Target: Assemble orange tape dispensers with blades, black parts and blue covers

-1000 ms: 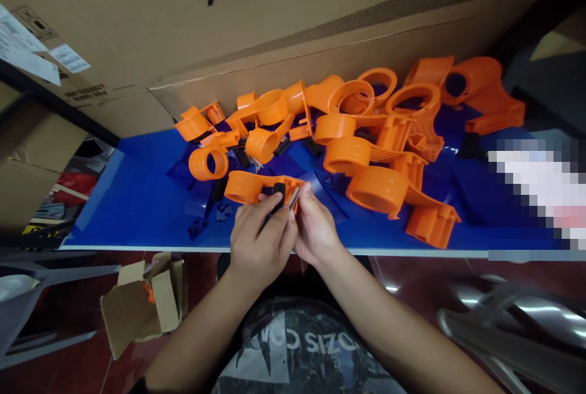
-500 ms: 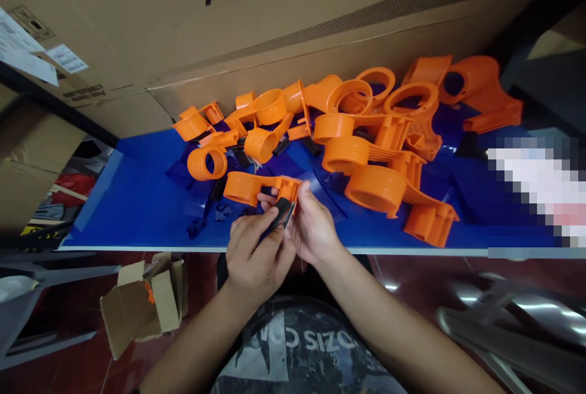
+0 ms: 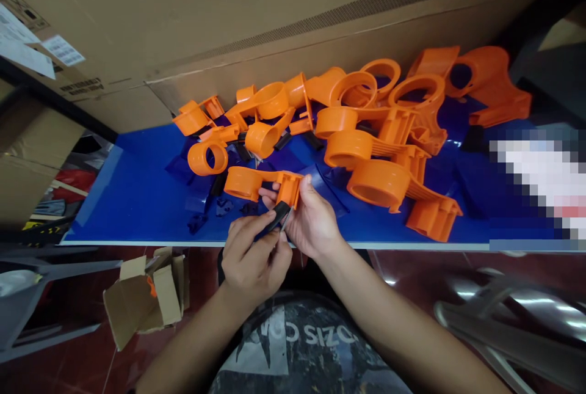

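An orange tape dispenser [image 3: 243,183] is gripped at its end by my right hand [image 3: 315,223], its ring pointing left over the blue table [image 3: 137,192]. My left hand [image 3: 254,256] pinches a black strip [image 3: 274,218] with a metal, saw-toothed edge, which lies against or just below the dispenser's near end; contact there is hard to make out. Fingers of both hands hide part of the strip and of the dispenser's end. Beyond my hands lies a heap of similar orange dispensers [image 3: 379,182], with several short black pieces [image 3: 312,140] among them.
A large cardboard box [image 3: 183,21] walls off the back of the table. Small dark blue pieces [image 3: 198,223] lie left of my hands. An open carton [image 3: 132,308] stands on the floor at left, and a grey chair [image 3: 476,314] at right.
The black strip has shifted slightly down and left with my left hand, uncovering more of the dispenser's near end. My right hand keeps its hold. The view has tilted a little.
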`<action>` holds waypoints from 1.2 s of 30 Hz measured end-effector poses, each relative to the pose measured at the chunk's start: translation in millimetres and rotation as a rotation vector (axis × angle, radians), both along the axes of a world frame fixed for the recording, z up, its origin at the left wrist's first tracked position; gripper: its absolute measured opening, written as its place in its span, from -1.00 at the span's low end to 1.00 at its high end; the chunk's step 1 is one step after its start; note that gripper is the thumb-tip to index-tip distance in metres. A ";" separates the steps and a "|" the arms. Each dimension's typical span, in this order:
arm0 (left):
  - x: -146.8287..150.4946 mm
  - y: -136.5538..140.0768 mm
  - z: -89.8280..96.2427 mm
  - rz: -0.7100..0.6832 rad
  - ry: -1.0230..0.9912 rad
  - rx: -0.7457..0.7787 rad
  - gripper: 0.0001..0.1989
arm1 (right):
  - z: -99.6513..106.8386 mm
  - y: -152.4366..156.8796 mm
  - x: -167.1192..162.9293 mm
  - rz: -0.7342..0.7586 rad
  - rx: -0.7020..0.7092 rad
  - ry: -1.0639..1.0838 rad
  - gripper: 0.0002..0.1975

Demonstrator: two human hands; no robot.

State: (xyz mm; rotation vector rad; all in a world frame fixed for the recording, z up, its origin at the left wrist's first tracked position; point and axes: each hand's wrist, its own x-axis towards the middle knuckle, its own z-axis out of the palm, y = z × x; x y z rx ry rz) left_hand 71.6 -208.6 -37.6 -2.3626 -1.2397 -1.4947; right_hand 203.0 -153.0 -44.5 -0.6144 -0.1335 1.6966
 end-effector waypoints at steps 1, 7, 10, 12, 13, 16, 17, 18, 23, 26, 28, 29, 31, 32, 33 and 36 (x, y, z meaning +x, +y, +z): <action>1.0 0.3 -1.3 0.005 -0.018 -0.010 -0.80 | 0.1 -0.3 0.4 0.003 -0.002 -0.003 -0.60; 7.3 3.0 -0.7 0.013 -0.063 -0.038 -0.83 | 0.2 -1.2 0.0 0.013 0.016 -0.030 -0.59; 6.5 1.9 3.2 0.003 -0.047 -0.049 -0.83 | 0.8 -0.7 -0.9 0.010 0.005 -0.027 -0.59; 4.8 0.0 5.5 0.001 -0.035 -0.055 -0.83 | 0.7 -0.4 -1.0 -0.003 -0.006 -0.020 -0.59; 3.8 -1.2 6.4 -0.001 -0.030 -0.058 -0.83 | 0.2 -0.3 -0.9 -0.009 -0.010 -0.017 -0.60; 1.7 -4.5 7.5 -0.003 -0.028 -0.066 -0.84 | -2.2 -0.4 -0.5 -0.001 -0.008 -0.017 -0.58; 1.3 -5.3 7.3 -0.003 -0.029 -0.067 -0.84 | -3.1 -0.5 -0.4 0.001 -0.003 -0.020 -0.57; 1.1 -5.8 6.7 -0.001 -0.030 -0.066 -0.84 | -3.8 -0.6 -0.3 0.002 0.002 -0.022 -0.56; 1.9 -4.8 0.4 0.031 -0.027 -0.034 -0.84 | -3.6 -0.4 0.1 0.024 -0.007 -0.025 -0.56; 4.4 -3.6 -2.9 0.059 -0.034 -0.033 -0.84 | -2.3 0.0 0.1 0.014 -0.008 -0.030 -0.55; 6.8 -3.5 -4.3 0.060 -0.044 -0.030 -0.84 | -1.7 0.3 -0.1 0.006 -0.008 -0.031 -0.56; 8.0 -3.7 -4.9 0.062 -0.051 -0.025 -0.83 | -1.5 0.4 -0.4 0.005 -0.009 -0.031 -0.56; 10.4 -4.1 -6.3 0.075 -0.058 -0.006 -0.83 | -1.3 0.5 -1.1 -0.001 -0.013 -0.036 -0.56; 11.4 -4.3 -7.1 0.082 -0.060 0.002 -0.83 | -1.2 0.5 -1.6 -0.005 -0.016 -0.040 -0.57; 12.2 -4.4 -8.1 0.090 -0.062 0.009 -0.83 | -1.2 0.4 -2.0 -0.012 -0.019 -0.045 -0.57; 14.0 -3.7 -11.3 0.096 -0.068 0.008 -0.86 | -0.2 -0.5 -2.8 -0.029 -0.019 -0.059 -0.59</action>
